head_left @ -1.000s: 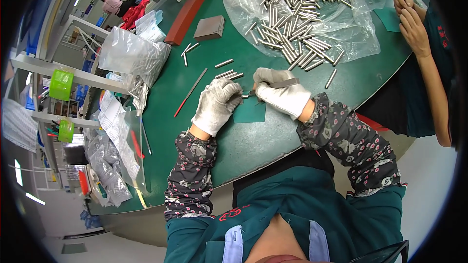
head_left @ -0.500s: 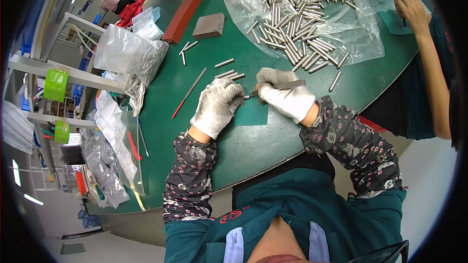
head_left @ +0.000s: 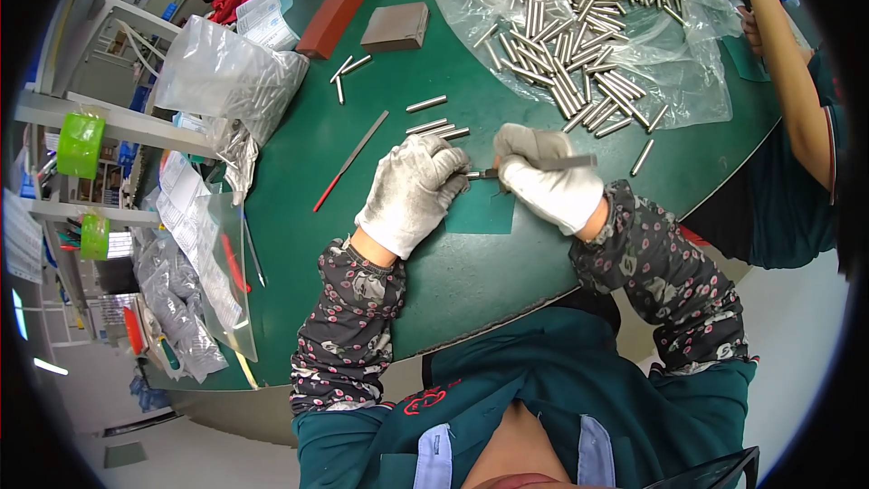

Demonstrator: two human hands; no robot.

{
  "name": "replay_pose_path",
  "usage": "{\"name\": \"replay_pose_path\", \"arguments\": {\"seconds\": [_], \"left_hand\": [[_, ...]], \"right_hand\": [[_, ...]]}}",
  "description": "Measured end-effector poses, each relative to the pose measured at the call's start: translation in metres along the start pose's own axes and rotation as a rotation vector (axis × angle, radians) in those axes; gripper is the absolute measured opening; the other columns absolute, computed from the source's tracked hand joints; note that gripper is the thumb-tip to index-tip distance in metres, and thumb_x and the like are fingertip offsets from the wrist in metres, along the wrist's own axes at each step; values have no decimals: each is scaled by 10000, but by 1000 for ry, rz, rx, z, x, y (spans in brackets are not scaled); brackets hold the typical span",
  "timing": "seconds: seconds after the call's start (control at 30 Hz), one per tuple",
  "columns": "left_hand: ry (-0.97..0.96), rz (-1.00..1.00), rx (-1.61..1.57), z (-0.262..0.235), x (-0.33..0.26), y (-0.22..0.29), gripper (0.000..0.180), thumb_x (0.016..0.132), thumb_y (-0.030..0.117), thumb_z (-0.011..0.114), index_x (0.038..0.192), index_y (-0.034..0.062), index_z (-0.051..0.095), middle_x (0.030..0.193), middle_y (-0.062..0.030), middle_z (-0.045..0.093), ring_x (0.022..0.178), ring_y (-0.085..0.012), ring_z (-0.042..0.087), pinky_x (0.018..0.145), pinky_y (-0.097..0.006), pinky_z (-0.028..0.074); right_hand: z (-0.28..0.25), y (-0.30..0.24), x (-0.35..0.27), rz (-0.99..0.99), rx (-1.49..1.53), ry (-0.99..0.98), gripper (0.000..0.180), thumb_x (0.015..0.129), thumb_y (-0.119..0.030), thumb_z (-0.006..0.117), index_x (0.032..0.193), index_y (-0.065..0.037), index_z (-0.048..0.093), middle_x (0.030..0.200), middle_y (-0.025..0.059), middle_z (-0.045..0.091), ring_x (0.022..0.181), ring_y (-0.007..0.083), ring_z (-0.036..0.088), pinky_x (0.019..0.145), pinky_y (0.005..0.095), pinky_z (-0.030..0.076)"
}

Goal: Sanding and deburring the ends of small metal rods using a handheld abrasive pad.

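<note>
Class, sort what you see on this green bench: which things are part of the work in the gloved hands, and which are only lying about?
In the work:
left hand, closed on something I cannot make out
right hand, holding a flat metal tool
loose metal rods beside the hands

Lying about:
red-handled file
grey block
clear bag of rods

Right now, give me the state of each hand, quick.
Left hand: closed on a small metal rod.
Right hand: closed on a flat metal file.

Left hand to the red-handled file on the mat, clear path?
Probably yes. The file lies bare on the green mat, just outboard of the left hand, nothing between; but that hand seems to be pinching a small part.
</note>
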State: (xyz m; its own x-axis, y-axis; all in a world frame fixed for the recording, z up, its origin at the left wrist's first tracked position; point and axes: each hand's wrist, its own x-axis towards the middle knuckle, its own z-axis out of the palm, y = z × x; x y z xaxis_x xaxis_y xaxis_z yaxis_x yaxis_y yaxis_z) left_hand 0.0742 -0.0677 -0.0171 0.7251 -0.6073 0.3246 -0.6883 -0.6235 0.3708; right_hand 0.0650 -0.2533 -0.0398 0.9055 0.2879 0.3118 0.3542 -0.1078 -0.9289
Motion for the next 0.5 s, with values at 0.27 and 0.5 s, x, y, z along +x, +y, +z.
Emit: {"name": "replay_pose_path", "arguments": {"seconds": [0.27,0.5], "left_hand": [[49,1,6,3,-1,-3,245,602,-16,684,798,48,552,770,-74,565,761,-273,551,663,-348,450],[67,1,10,2,-1,-3,230,604,-27,679,784,43,554,765,-75,563,756,-272,552,660,-347,450]], "right_hand": [[2,9,0,52,37,102,60,771,-80,500,780,-30,532,630,103,525,580,154,534,534,283,425],[2,5,0,75,57,32,68,799,-51,448,809,5,486,708,68,531,590,120,549,531,248,435]]}}
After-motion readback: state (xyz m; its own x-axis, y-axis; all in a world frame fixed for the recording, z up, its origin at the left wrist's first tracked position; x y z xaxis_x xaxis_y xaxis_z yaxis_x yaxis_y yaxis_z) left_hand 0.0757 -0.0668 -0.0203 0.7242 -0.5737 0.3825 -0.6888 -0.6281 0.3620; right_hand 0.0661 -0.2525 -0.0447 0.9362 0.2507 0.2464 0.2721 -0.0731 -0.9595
